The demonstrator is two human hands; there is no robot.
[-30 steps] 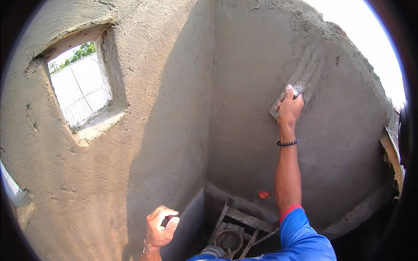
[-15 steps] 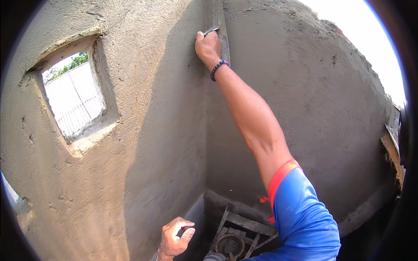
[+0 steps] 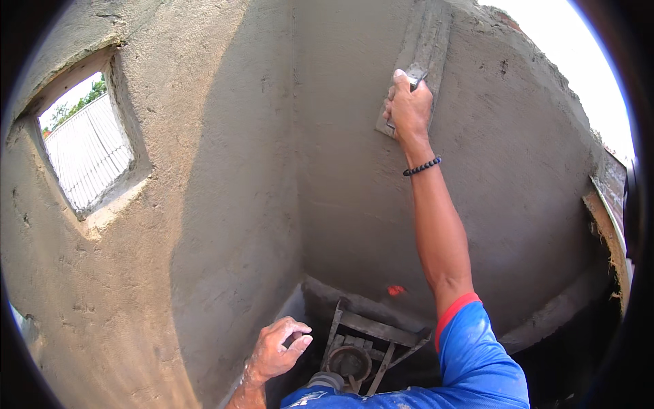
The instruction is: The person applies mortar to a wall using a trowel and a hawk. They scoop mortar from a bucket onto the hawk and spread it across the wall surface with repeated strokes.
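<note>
My right hand [image 3: 409,109] is closed on the handle of a long, mortar-coated float [image 3: 429,41], which lies flat against the upper part of the grey plastered right wall [image 3: 511,184], right of the corner. A dark bead bracelet [image 3: 422,165] circles that wrist. My left hand [image 3: 278,347] hangs low before the corner, fingers loosely curled and a little apart from the thumb, holding nothing.
A textured left wall [image 3: 102,279] has a small square opening [image 3: 82,146], with corrugated sheeting outside. Below stands a wooden frame [image 3: 378,327] with a round mortar bucket [image 3: 347,365]. An orange mark [image 3: 396,290] is low on the right wall; a rough board [image 3: 606,245] edges the far right.
My right hand with the float swept up-left to the corner, then came back right and lower onto the right wall. My left hand shifted slightly and stayed low.
</note>
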